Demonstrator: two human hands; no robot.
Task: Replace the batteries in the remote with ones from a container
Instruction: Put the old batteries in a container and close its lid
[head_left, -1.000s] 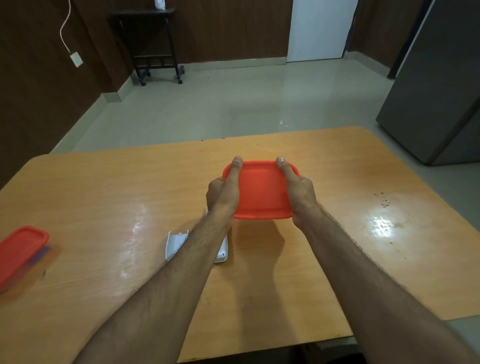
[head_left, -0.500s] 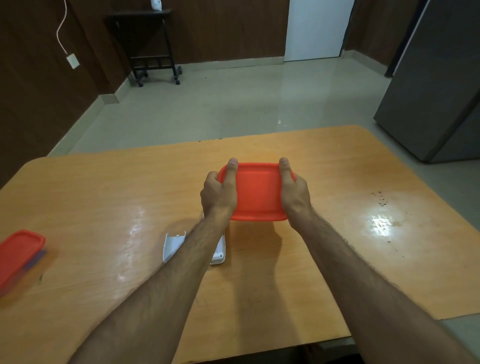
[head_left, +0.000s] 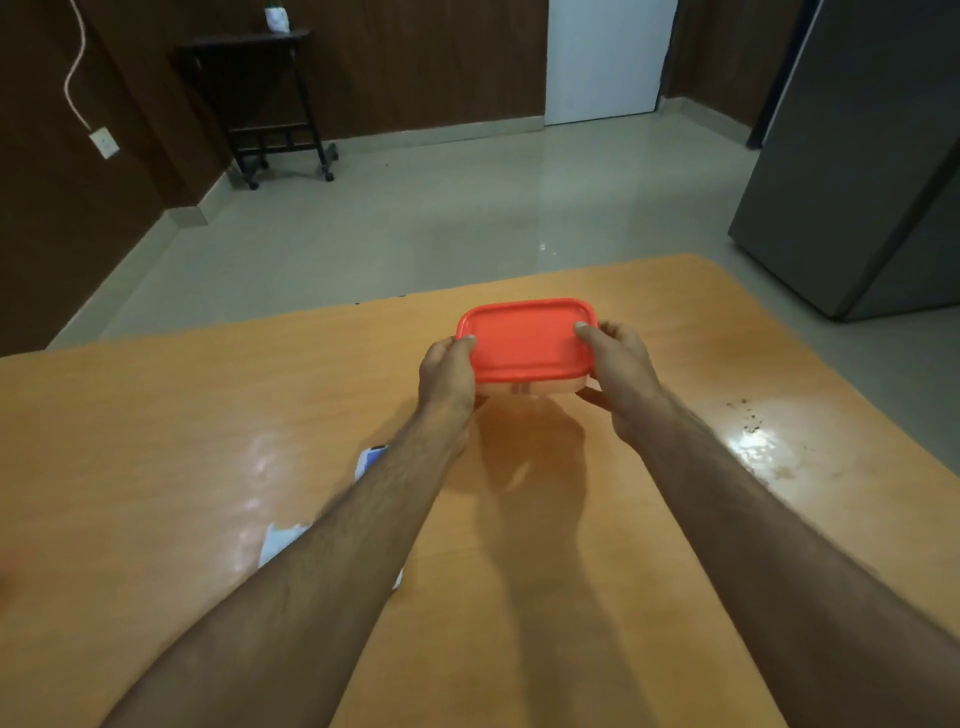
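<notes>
One head-worn wide-angle view — looking forward and down, close over the table (head_left: 208, 441) — room beyond.

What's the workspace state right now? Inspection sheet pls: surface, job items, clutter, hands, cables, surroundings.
Surface: orange wooden table, glossy with glare patches; dark specks near its right side.
Job's things: container with its red lid on, held at both ends; contents not visible. White remote mostly hidden under the left forearm; a white piece beside it, possibly its battery cover.
Clutter: nothing seen.
Hands: left hand and right hand each grip one end of the container, thumbs on the lid.
Cables: white cord running to a wall socket.
Surroundings: dark wheeled stand, white door, grey fridge, tiled floor.
</notes>
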